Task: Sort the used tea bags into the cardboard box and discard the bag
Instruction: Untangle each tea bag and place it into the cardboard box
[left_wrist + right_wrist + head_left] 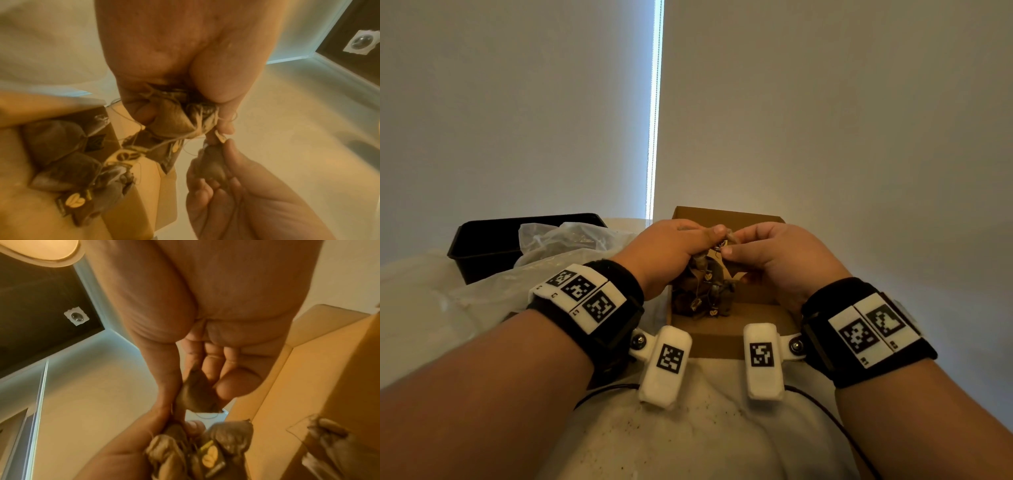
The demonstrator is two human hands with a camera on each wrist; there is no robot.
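While both hands work above the open cardboard box (726,337), the left hand (666,251) grips a tangled clump of used tea bags (174,120), fingers curled tight round it, strings and tags dangling down toward the box. Right hand (779,257) pinches a single tea bag (196,396) between thumb and fingers, just beside the clump, seemingly teasing it free. More bags already sit heaped in the box (702,294), near its left wall. Clear plastic bag (561,240) lies crumpled to the left, partly in a black tray (482,240). Bags look light, limp and damp, so probably tear-prone; strings snag each other. Best hold is likely the pouch body, not the thread or tag, pulling gently. Loose crumbs dot the white cloth (705,435) near the person.
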